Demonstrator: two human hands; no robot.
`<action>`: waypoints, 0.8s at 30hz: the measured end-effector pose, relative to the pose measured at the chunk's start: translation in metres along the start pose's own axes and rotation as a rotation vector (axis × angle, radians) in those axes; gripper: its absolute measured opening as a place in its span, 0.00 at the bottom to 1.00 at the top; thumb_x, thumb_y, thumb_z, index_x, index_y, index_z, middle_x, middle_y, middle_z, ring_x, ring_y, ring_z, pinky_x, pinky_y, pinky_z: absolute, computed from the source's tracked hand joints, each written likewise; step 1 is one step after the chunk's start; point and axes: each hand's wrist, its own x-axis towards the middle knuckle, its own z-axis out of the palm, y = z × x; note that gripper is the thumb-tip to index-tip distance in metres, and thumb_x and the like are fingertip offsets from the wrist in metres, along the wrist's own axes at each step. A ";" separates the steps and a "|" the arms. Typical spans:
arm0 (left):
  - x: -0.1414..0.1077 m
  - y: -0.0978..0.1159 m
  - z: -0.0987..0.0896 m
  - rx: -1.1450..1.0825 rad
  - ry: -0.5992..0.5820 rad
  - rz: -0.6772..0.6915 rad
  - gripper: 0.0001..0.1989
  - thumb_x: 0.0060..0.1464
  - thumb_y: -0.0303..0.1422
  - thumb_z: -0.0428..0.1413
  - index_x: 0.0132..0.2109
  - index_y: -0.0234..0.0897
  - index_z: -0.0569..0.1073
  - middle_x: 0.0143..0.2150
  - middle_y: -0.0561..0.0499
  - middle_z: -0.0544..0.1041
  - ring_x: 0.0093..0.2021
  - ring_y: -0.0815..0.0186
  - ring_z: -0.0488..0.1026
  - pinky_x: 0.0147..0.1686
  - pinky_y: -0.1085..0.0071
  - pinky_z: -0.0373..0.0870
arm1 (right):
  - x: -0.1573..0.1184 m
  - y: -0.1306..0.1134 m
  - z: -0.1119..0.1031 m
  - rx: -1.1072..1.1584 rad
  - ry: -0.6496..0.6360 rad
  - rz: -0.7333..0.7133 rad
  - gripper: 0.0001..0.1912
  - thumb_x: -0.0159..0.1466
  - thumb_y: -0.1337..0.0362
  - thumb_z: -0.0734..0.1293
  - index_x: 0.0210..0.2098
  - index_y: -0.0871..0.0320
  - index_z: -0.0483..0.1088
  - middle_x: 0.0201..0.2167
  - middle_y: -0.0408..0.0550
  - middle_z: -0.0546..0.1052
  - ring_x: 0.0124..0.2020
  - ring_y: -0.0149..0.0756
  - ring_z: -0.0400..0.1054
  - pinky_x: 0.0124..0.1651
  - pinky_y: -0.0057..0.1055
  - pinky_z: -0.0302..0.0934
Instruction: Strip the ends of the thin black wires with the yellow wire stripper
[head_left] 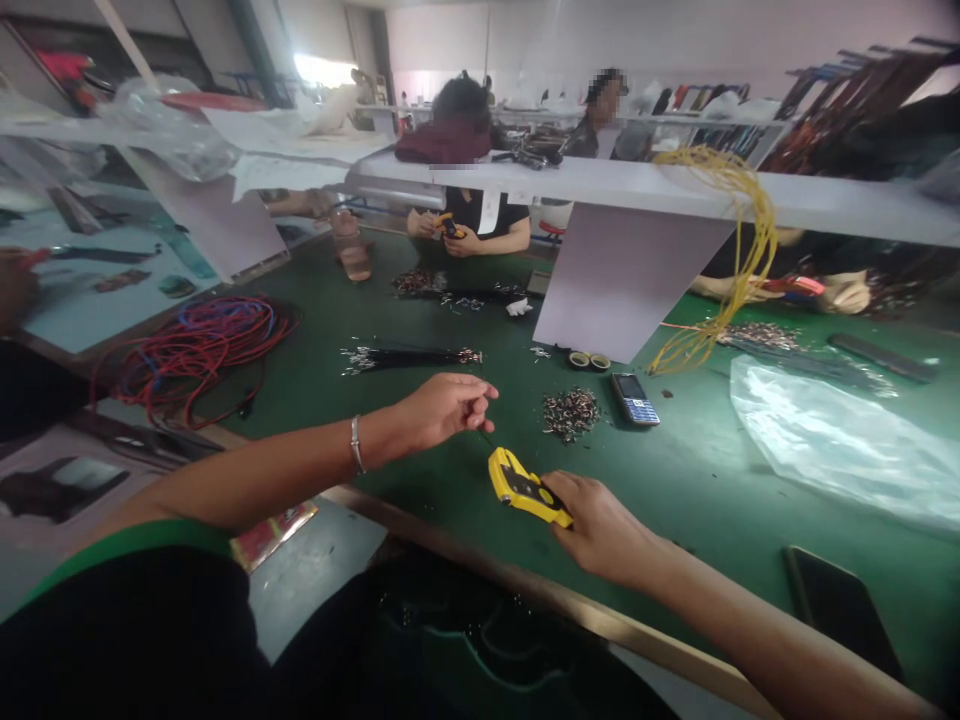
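My right hand (596, 525) is wrapped round the handles of a yellow and black hand tool (529, 490), whose head points up and left. Up and left of the tool, my left hand (454, 410) has its fingers bent together at the end of a thin dark wire (486, 437) that runs down toward the tool's head. Just beyond that hand lies a bundle of black wires (409, 358) with light ends. A pile of small metal terminals (570, 414) sits to the right, beside a keypad phone (635, 400).
Red and blue cable coils (214, 340) lie at the left. Yellow wires (750, 230) hang from the raised shelf (600, 180). A plastic bag (840, 440) and a dark phone (840, 605) lie at the right. Opposite, a person's hands (461, 240) hold a similar tool.
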 end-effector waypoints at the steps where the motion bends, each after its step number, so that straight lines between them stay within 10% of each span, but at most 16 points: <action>1: 0.002 -0.002 0.001 -0.027 -0.017 0.016 0.04 0.56 0.26 0.53 0.37 0.28 0.71 0.19 0.55 0.67 0.19 0.73 0.64 0.38 0.61 0.70 | -0.001 0.002 0.002 0.020 0.010 0.014 0.10 0.50 0.74 0.59 0.31 0.57 0.59 0.27 0.45 0.66 0.28 0.36 0.61 0.33 0.30 0.52; 8: 0.011 -0.019 0.010 -0.115 -0.103 -0.039 0.13 0.50 0.24 0.59 0.45 0.26 0.71 0.32 0.46 0.75 0.36 0.63 0.76 0.51 0.60 0.65 | -0.012 0.018 0.007 0.112 0.052 0.083 0.10 0.49 0.76 0.59 0.29 0.56 0.58 0.26 0.43 0.66 0.27 0.33 0.59 0.31 0.28 0.50; 24: 0.029 -0.016 0.057 -0.120 -0.213 0.043 0.08 0.56 0.29 0.56 0.41 0.28 0.75 0.29 0.48 0.75 0.33 0.65 0.74 0.51 0.56 0.67 | -0.045 0.054 -0.027 -0.015 0.135 -0.065 0.10 0.52 0.72 0.59 0.34 0.58 0.61 0.29 0.48 0.67 0.29 0.37 0.60 0.33 0.32 0.53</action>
